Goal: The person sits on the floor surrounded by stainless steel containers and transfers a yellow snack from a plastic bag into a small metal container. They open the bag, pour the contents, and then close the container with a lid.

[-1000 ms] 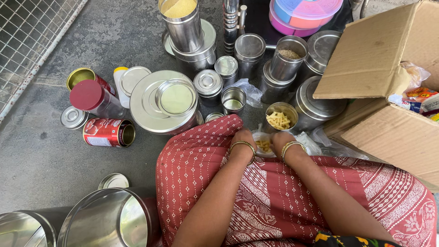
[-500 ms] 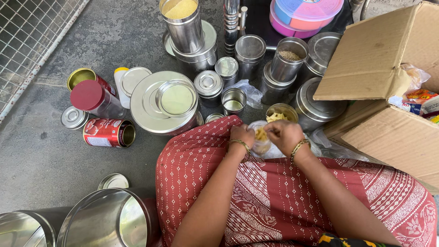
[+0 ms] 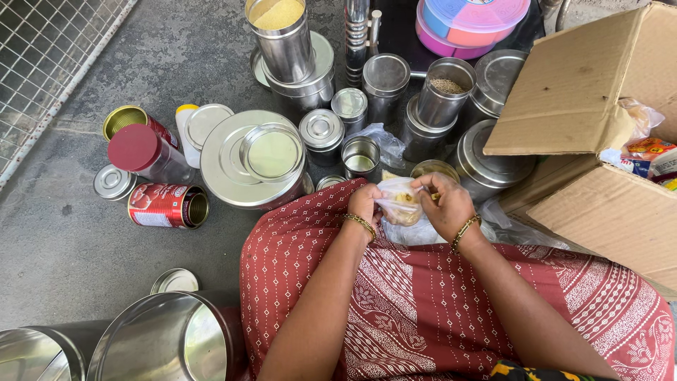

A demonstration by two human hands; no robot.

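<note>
Hands (image 3: 409, 204) lifted off the lap within the last second, now pinched together on the clear snack bag (image 3: 399, 201), at six o'clock from the small open tin (image 3: 432, 171).

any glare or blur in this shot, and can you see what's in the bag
Head view: even daylight, soft shadows. Mild glare on the big round steel lid and the large steel drum at bottom left. Focus is sharp around the left hand and right hand; the clear plastic bag shows yellowish bits, kind unclear. Slight wide-angle stretch at edges.
</note>
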